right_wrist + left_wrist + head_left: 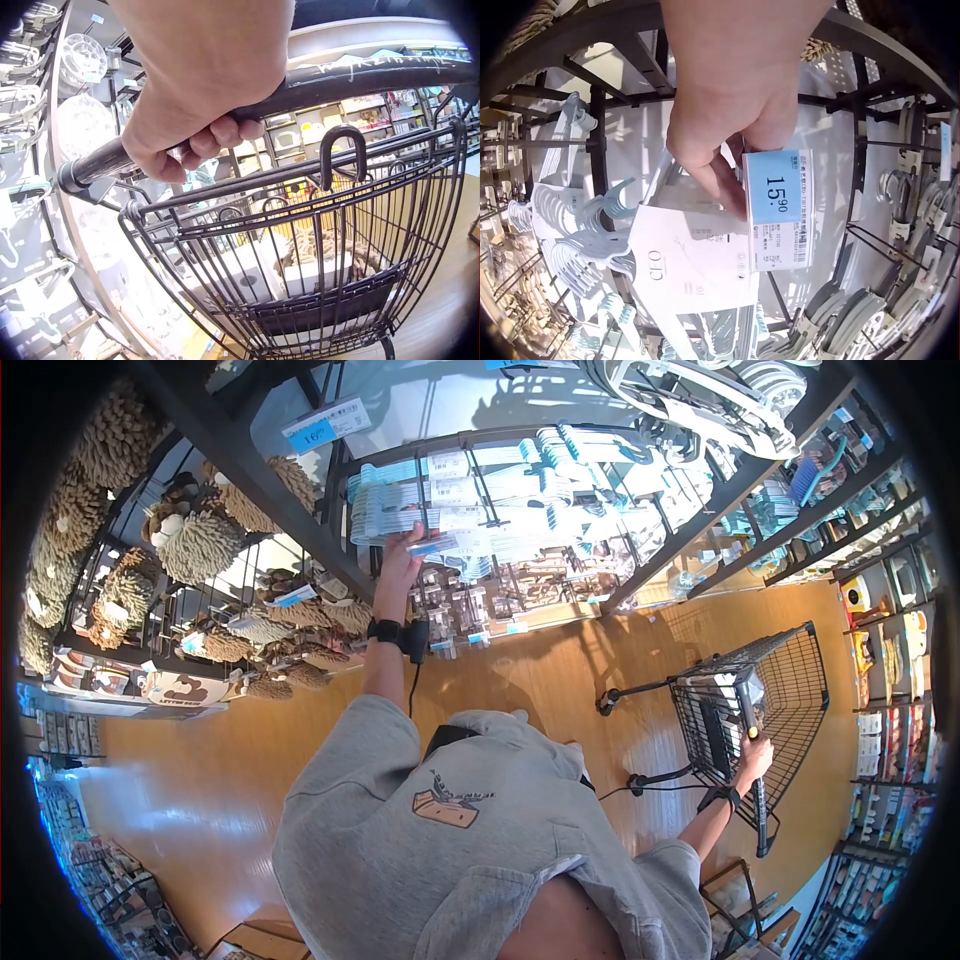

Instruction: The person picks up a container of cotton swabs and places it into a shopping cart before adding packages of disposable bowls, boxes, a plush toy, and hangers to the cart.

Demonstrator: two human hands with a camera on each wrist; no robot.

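My left hand (400,560) is raised to a rack of packed clothes hangers (385,505). In the left wrist view its bent fingers (718,178) reach behind a blue and white price tag (774,184), right at a white card sleeve (686,259) around pale hangers. The tag hides the fingertips, so I cannot tell whether they pinch the pack. Out to the right, my right hand (757,757) grips the black handle (360,77) of a wire shopping cart (800,705), fingers curled under the bar. A white box (240,274) and a beige rope-like item (304,244) lie in the cart.
Beige mop-like heads (200,545) hang on the left shelves. A dark upright post (265,490) stands between them and the hangers. More hangers (700,405) hang at upper right. Stocked shelves (885,740) line the far right, beyond the cart. Wooden floor (550,660) lies below.
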